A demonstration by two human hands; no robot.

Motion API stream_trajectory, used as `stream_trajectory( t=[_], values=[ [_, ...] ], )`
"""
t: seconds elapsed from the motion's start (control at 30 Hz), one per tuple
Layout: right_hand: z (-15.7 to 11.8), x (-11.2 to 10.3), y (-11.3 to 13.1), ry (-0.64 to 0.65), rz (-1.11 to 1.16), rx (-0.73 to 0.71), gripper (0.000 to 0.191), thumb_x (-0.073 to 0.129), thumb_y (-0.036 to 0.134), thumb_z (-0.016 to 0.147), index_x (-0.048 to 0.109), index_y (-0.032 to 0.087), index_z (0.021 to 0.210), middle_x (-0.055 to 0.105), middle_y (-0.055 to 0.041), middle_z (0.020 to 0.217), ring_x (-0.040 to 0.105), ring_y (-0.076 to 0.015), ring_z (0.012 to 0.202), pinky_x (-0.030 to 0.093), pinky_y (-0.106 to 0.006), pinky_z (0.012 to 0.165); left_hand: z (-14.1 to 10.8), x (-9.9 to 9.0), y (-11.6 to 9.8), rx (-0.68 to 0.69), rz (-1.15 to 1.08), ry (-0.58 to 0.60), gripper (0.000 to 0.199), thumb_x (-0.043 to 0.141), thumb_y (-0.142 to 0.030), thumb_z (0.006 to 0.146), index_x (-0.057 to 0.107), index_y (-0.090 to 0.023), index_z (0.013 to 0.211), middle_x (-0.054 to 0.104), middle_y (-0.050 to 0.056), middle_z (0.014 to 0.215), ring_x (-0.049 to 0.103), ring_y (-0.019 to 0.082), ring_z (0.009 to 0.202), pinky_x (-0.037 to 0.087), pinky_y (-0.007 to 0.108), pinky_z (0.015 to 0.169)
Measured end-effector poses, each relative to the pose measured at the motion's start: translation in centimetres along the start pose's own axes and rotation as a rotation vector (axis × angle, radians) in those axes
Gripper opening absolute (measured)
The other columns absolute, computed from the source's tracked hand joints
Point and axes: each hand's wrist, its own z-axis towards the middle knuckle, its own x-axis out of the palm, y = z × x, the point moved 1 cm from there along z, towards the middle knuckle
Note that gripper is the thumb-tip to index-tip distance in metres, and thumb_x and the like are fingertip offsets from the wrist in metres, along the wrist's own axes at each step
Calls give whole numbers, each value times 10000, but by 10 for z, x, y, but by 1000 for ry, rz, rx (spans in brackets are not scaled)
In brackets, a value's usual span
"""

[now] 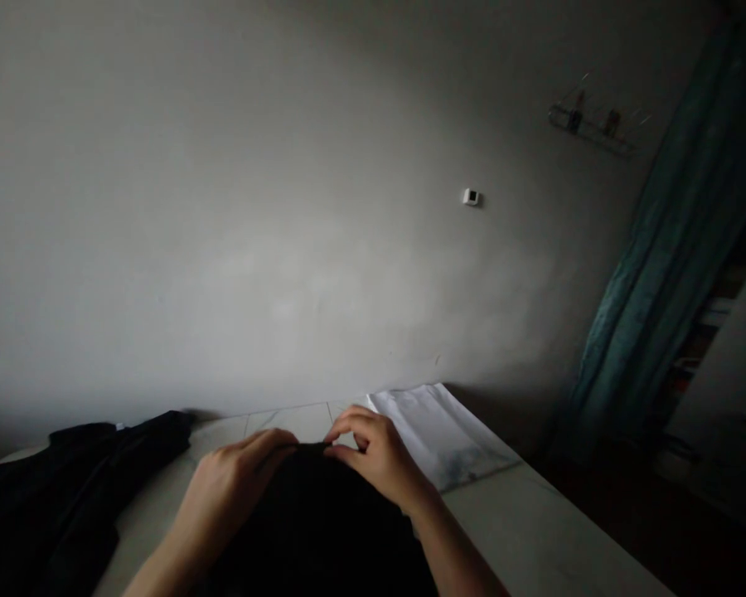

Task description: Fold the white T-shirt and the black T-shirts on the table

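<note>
A black cloth [323, 531] hangs down from both hands at the bottom centre, its top edge raised over the table. My left hand [239, 477] is closed on that edge at the left, with its fingertips partly hidden. Just to the right, my right hand [373, 452] pinches the same edge between thumb and fingers. A short stretch of edge runs between the two hands. Another dark garment [80, 489] lies crumpled on the table at the left. Behind my right hand is a white, partly see-through sheet or bag [438, 431], lying flat.
The pale table [535, 531] meets a grey wall [286, 207]. A small white device [471, 197] is fixed to the wall, and a wire shelf [590, 133] with small items hangs at the upper right. A teal curtain [665, 249] hangs at the right.
</note>
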Motion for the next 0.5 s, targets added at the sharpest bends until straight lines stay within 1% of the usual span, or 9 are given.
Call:
stream_trajectory(
  t=[0.07,0.13,0.2,0.23,0.33,0.43,0.5],
  values=[
    [13,-22,-19,-29,-37,3,147,750,331,801,716,217,887,663,-10,876,525,-101,625,403,-231,572,12,-15,14,-24,160,-11,256,470,-403,881,698,-294,918,783,-28,837,740,184,678,526,221,587],
    [23,-48,-37,-85,-72,12,232,773,384,764,710,202,894,663,-23,862,579,-134,721,428,-235,596,22,-37,28,-100,280,-43,286,451,-434,876,683,-285,951,784,-9,879,745,217,716,511,241,589],
    [28,-73,-51,-149,-105,27,280,786,422,735,709,187,866,667,-33,815,607,-165,784,455,-254,634,29,-62,36,-192,331,-75,285,441,-422,870,663,-279,976,780,-12,872,741,225,720,488,238,586],
    [29,-83,-55,-177,-115,36,293,785,439,730,709,182,848,672,-36,797,613,-169,778,465,-266,650,31,-73,37,-233,326,-93,270,444,-407,863,654,-278,973,774,-24,841,735,217,707,475,229,583],
    [29,-103,-57,-203,-99,39,316,758,483,745,711,178,817,699,-50,806,628,-172,764,479,-290,683,36,-98,32,-307,243,-154,213,479,-382,831,643,-280,922,738,-78,719,711,183,661,450,193,575],
    [30,-111,-46,-192,-51,10,307,752,484,750,718,182,799,713,-54,835,643,-179,805,481,-297,715,39,-109,21,-325,174,-242,182,533,-376,793,656,-278,886,727,-112,694,706,172,681,456,173,584],
    [33,-114,-39,-192,-19,-3,295,758,473,744,721,183,783,708,-46,821,644,-175,804,479,-299,726,41,-114,14,-284,158,-328,162,561,-372,779,662,-275,861,725,-114,682,700,169,676,460,171,565]
  ],
)
